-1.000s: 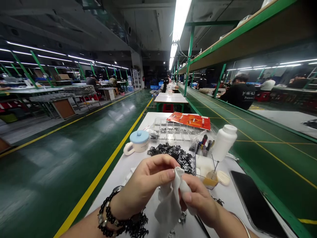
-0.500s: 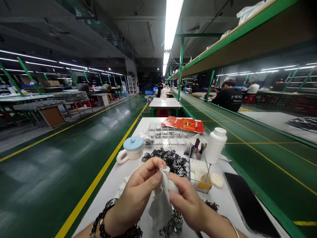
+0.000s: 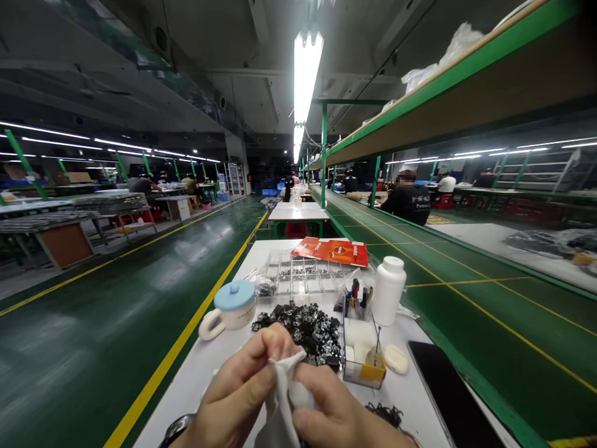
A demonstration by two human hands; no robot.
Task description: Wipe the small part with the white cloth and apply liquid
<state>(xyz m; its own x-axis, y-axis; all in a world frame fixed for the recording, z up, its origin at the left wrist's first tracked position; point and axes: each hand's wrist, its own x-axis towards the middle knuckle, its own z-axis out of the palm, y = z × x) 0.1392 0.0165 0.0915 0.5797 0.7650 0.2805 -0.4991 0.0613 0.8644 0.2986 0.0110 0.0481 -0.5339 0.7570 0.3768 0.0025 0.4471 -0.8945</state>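
My left hand (image 3: 242,389) is closed, with its thumb and fingers pinching the upper edge of a white cloth (image 3: 278,410). The cloth hangs down below the fingers and runs out of the frame at the bottom. My right hand (image 3: 333,404) is closed against the cloth's other side. Between its thumb and fingers a smooth, rounded white bulge (image 3: 301,395) shows; whether it is bunched cloth or a separate thing I cannot tell. Just beyond both hands lies a heap of small shiny black parts (image 3: 312,333). A smaller cluster of black parts (image 3: 386,414) sits beside my right wrist.
To the left stands a mug with a blue lid (image 3: 236,298). A clear divided tray (image 3: 298,283) and red packets (image 3: 342,252) lie farther back. On the right are a tool box (image 3: 364,373), a white bottle (image 3: 390,292), a cream oval piece (image 3: 396,359) and a phone (image 3: 450,392).
The view has tilted up and turned slightly right, so the table things sit lower and farther left. Both hands still grip the cloth; its top edge is now spread between them.
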